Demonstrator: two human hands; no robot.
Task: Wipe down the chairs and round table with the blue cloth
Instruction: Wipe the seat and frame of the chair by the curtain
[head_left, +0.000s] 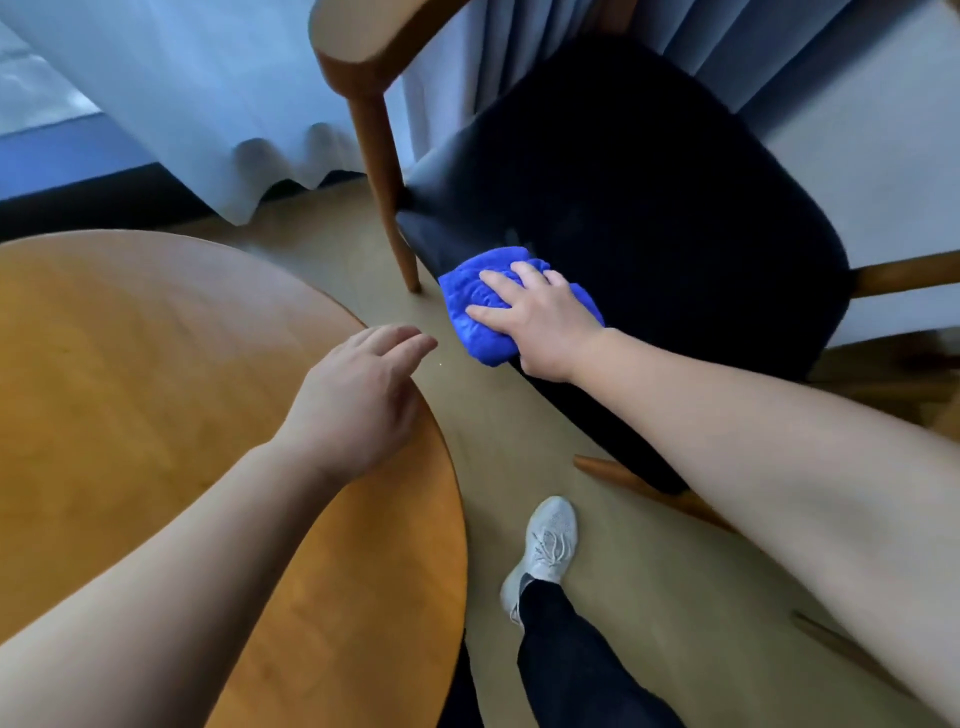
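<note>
A bunched blue cloth (475, 306) lies on the front left corner of a chair's dark seat (649, 208). My right hand (540, 322) presses flat on the cloth, fingers spread and mostly straight. The chair has a wooden frame, with an armrest (363, 36) and a leg (384, 176) at its left. A round wooden table (130, 374) fills the lower left. My left hand (358, 395) hovers over the table's right edge with relaxed fingers, holding nothing.
A pale wooden floor strip (493, 441) runs between table and chair, with my grey shoe (545, 545) on it. White sheer curtains (208, 104) hang behind, reaching the floor. A second wooden chair arm (909, 273) juts out at right.
</note>
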